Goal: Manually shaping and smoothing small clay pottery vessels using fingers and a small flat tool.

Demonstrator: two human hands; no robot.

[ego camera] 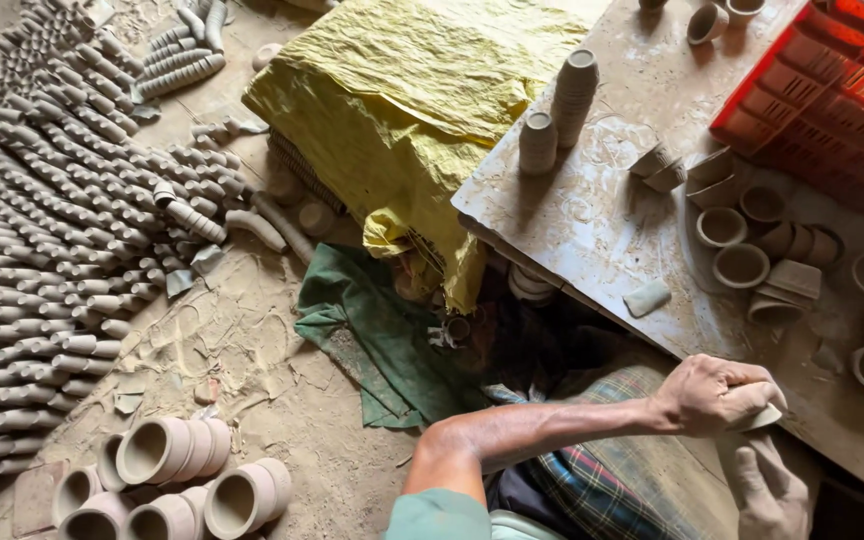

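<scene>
At the near edge of the bench (592, 215), low on the right of the view, the left hand (714, 392) is closed on a small pale piece of clay (758, 419); its grip is clamped on this piece, with the fingers curled over the top. Just below it the right hand (767, 487), grey with clay, lies with the fingers stretched out and together, touching the underside of the same piece; if it holds anything itself I cannot tell. Both hands are above a checked cloth (607, 470) on the person's lap.

On the bench, near the hands, many small unfired clay cups (741, 266) stand or lie on their sides. Farther back, two stacks of cups (573, 95) stand upright beside each other. A red plastic crate (832, 95) sits at the far right corner. A flat clay scrap (646, 297) lies alone near the bench edge.

Left of the bench, a yellow plastic sheet (402, 110) covers a heap, and a green cloth (372, 325) lies on the dusty floor (252, 350). Long rows of stacked cups (52, 210) fill the floor at the left, and larger clay pots (167, 450) lie on their sides at the bottom left.
</scene>
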